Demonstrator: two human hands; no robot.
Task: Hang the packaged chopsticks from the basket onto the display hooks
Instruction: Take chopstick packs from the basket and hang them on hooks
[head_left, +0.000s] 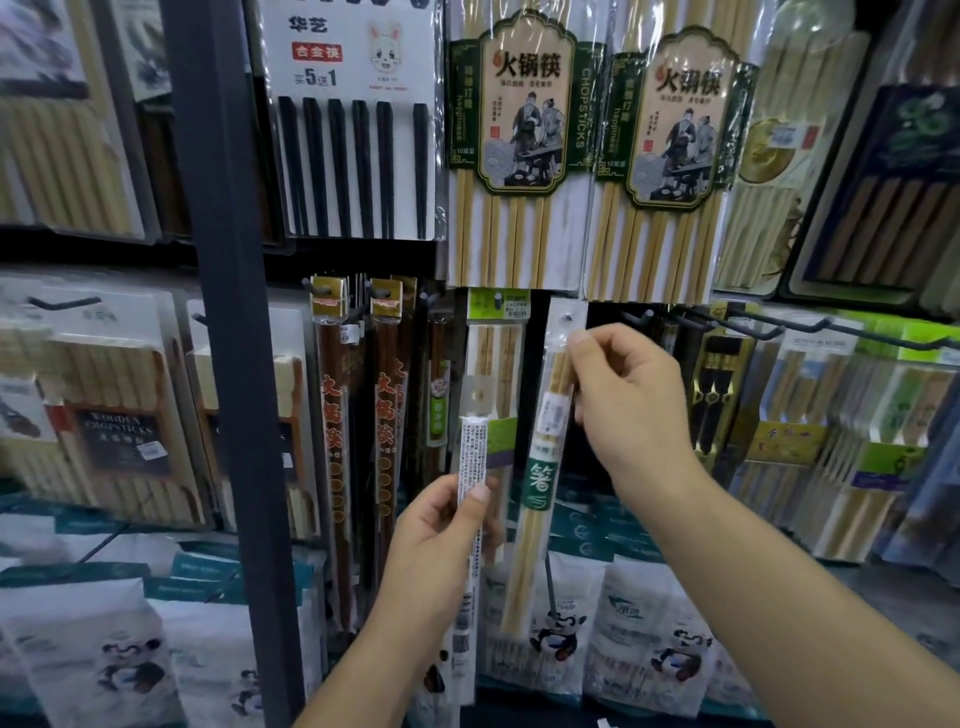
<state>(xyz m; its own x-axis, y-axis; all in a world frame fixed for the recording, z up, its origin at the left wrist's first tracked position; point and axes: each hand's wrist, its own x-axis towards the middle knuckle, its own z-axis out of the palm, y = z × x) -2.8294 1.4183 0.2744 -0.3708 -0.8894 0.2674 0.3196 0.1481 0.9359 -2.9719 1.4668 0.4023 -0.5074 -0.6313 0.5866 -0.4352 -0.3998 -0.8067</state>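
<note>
My right hand (628, 405) pinches the upper part of a clear pack of bamboo chopsticks (540, 467) with a green label, its white header hole up near a dark display hook (569, 317). Whether the hole sits on the hook I cannot tell. My left hand (441, 535) grips a second narrow pack (471, 467), back side with small print facing me, held upright below and left of the first. The basket is out of view.
Hanging packs fill the wall: brown chopsticks (337, 441) left, large bamboo sets (514, 156) above, more packs at right on long black hooks (753, 330). A dark metal upright (234, 312) stands left. Panda-printed bags (561, 629) lie on the shelf below.
</note>
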